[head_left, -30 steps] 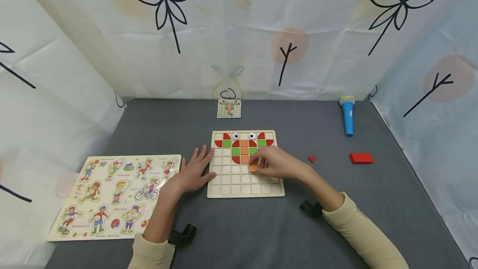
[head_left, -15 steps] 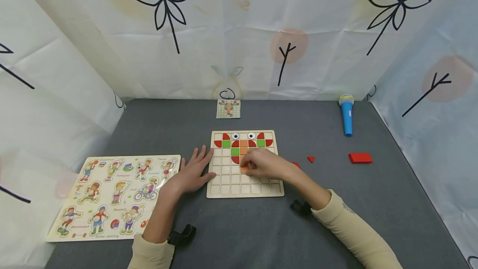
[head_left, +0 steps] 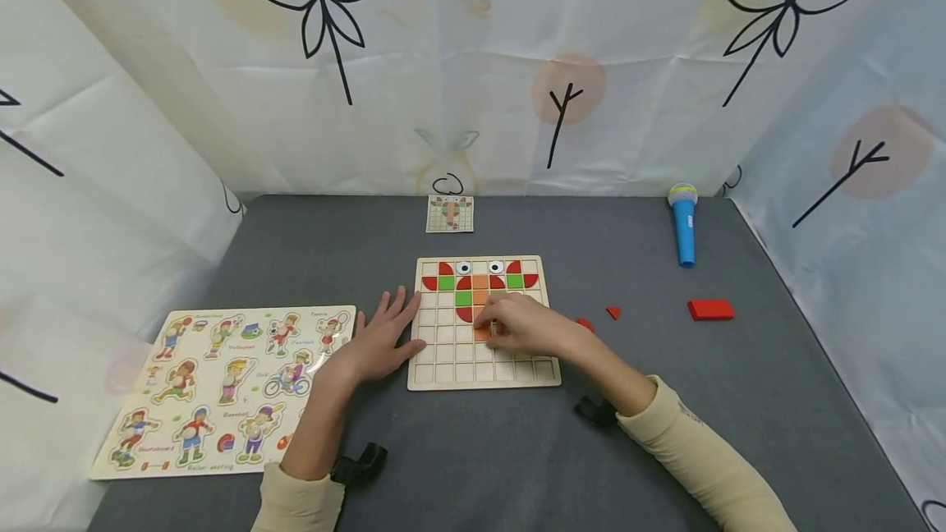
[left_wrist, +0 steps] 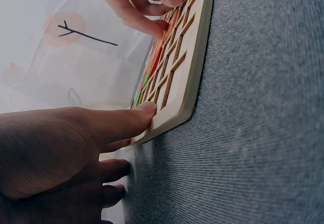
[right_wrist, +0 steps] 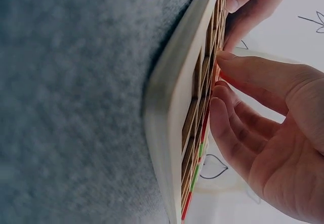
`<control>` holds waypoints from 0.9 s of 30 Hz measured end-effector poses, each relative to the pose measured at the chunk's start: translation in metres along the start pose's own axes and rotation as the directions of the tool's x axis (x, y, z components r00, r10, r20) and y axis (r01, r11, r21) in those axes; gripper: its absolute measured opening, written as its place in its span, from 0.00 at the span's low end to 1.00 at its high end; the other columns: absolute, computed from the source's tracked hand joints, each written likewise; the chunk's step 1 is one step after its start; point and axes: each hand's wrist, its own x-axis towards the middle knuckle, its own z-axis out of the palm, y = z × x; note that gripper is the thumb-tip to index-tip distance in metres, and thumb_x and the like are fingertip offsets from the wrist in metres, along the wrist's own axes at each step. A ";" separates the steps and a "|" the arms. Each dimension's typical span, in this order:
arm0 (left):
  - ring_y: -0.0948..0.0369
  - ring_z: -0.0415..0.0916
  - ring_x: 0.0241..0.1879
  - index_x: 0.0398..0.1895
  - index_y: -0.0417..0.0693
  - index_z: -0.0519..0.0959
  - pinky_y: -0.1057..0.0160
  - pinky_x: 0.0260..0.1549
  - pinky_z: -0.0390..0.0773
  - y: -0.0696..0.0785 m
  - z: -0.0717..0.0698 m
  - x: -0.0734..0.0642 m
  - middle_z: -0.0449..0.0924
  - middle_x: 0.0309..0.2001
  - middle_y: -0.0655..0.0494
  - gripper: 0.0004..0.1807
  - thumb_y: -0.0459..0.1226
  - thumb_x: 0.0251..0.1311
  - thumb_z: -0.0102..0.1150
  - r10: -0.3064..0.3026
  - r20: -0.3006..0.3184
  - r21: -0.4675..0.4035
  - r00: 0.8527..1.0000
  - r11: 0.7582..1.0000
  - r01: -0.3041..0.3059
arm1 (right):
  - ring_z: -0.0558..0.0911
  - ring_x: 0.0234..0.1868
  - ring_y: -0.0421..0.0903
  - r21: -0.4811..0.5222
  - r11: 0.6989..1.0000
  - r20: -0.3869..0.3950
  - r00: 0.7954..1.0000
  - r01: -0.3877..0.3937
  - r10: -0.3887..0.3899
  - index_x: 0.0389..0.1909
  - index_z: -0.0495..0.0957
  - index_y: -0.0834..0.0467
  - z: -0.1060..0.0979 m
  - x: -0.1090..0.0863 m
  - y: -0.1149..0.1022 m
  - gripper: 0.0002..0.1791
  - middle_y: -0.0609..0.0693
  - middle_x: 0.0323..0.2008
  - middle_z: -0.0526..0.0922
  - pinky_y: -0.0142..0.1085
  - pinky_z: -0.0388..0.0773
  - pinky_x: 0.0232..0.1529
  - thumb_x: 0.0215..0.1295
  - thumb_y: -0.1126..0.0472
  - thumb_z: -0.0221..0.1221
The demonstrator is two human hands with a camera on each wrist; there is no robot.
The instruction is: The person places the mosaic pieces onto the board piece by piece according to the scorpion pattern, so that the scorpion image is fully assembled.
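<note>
A wooden grid board (head_left: pixel 436 355) lies on the grey table, with red, green and orange pieces and two eye pieces set in its upper cells. My left hand (head_left: pixel 377 343) rests at the board's left edge, fingers spread; in the left wrist view its thumb (left_wrist: pixel 126 122) touches the rim. Over the middle of the grid, my right hand (head_left: pixel 528 325) pinches an orange square tile (head_left: pixel 482 335) down at a cell below the other orange tiles. Its fingers and thumb hide part of the tile and nearby cells. In the right wrist view the right hand's fingertips (right_wrist: pixel 223 95) meet the grid.
A small pattern card (head_left: pixel 449 214) lies behind the board. To the right are a red triangle (head_left: pixel 614 313), a partly hidden red piece (head_left: pixel 585 324), a red block (head_left: pixel 711 309) and a blue toy microphone (head_left: pixel 684 228). A sports picture puzzle (head_left: pixel 214 392) lies at left.
My right hand has moved a little left with the orange tile and lowered it to the central column, then stayed there. The left hand has kept its place.
</note>
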 end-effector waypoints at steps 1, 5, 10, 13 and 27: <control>0.37 0.28 0.90 0.91 0.50 0.48 0.22 0.80 0.28 0.000 0.000 0.000 0.36 0.90 0.40 0.46 0.47 0.79 0.61 -0.001 0.001 -0.001 1.000 1.000 0.001 | 0.82 0.39 0.45 0.003 1.000 -0.001 1.000 0.003 -0.003 0.51 0.91 0.60 -0.001 -0.001 0.000 0.13 0.52 0.44 0.90 0.32 0.79 0.44 0.67 0.65 0.72; 0.35 0.29 0.89 0.90 0.49 0.49 0.20 0.80 0.28 -0.001 0.000 -0.001 0.37 0.90 0.38 0.47 0.47 0.78 0.62 0.014 -0.007 -0.028 1.000 1.000 -0.014 | 0.84 0.39 0.44 0.043 0.999 -0.005 1.000 0.008 -0.007 0.52 0.91 0.60 -0.004 -0.006 0.002 0.12 0.52 0.45 0.91 0.33 0.81 0.45 0.68 0.66 0.70; 0.37 0.29 0.90 0.91 0.51 0.48 0.21 0.80 0.28 -0.012 0.009 0.007 0.37 0.91 0.41 0.47 0.48 0.78 0.61 0.022 -0.029 -0.020 0.999 1.000 -0.022 | 0.85 0.40 0.43 0.094 0.996 -0.016 1.000 -0.005 0.006 0.53 0.90 0.60 -0.007 -0.016 0.007 0.13 0.53 0.47 0.91 0.32 0.83 0.45 0.69 0.67 0.69; 0.38 0.28 0.90 0.91 0.51 0.48 0.21 0.80 0.28 -0.014 0.010 0.009 0.37 0.91 0.41 0.46 0.47 0.79 0.61 0.021 -0.034 -0.020 0.999 1.000 -0.021 | 0.85 0.39 0.40 0.117 0.993 -0.024 1.000 -0.017 0.020 0.54 0.90 0.59 -0.010 -0.024 0.011 0.14 0.53 0.49 0.91 0.33 0.84 0.45 0.69 0.66 0.69; 0.36 0.29 0.90 0.90 0.49 0.48 0.21 0.80 0.29 0.000 0.001 0.000 0.37 0.90 0.39 0.46 0.45 0.79 0.62 0.003 -0.009 -0.003 1.000 1.000 -0.004 | 0.81 0.35 0.38 0.180 0.975 -0.073 0.987 -0.131 0.146 0.54 0.89 0.61 -0.030 -0.075 0.037 0.16 0.55 0.43 0.88 0.30 0.82 0.37 0.66 0.67 0.73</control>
